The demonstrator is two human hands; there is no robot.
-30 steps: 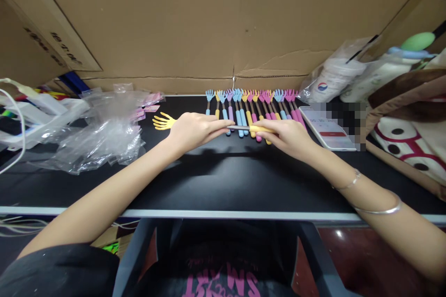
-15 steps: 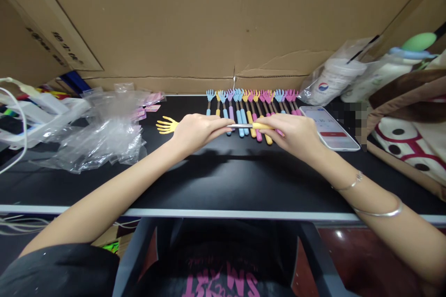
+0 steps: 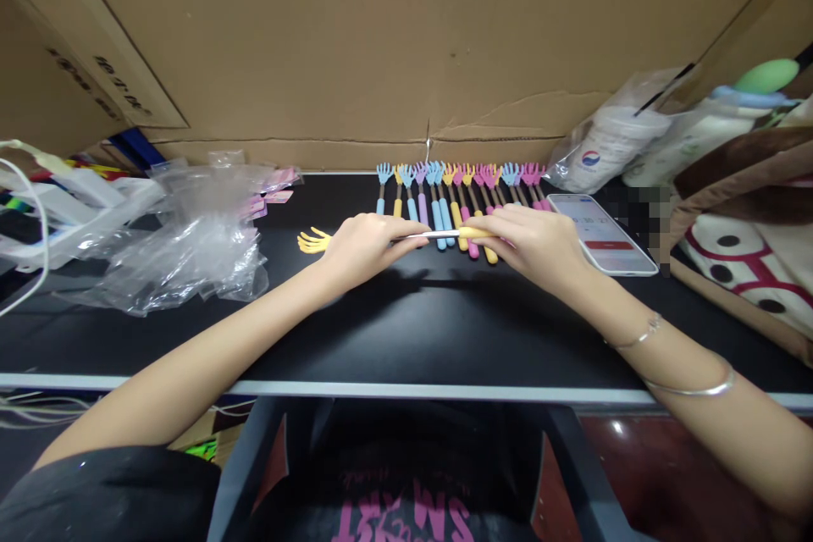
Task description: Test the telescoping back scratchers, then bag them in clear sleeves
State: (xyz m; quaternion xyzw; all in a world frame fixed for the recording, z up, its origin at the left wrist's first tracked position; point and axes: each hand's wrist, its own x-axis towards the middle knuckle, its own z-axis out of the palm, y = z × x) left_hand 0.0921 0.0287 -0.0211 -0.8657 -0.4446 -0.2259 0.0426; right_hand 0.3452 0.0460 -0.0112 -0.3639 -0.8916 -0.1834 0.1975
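A yellow back scratcher [image 3: 314,240] with a hand-shaped head lies crosswise between my hands, above the black tabletop. My left hand [image 3: 372,250] is closed around its metal shaft, with the yellow head sticking out to the left. At the other end my right hand [image 3: 530,233] grips the yellow handle, thumb and fingers pressed together. A short stretch of silvery rod shows between the two hands. Just behind them lies a row of several back scratchers [image 3: 443,212] in blue, yellow, purple and pink, heads toward the cardboard; my hands cover some handles.
Crumpled clear plastic bags [image 3: 184,246] and pink paper pieces lie at the left, beside a white plastic rack [image 3: 82,216]. On the right are a phone [image 3: 603,237], a bagged cup [image 3: 603,152] and a brown-trimmed cloth bag [image 3: 749,195]. A cardboard wall [image 3: 356,42] closes off the back.
The yellow head has shifted slightly right and down, closer to my left hand, and has turned a little. Both hands keep their hold, and the row behind stays as it was.
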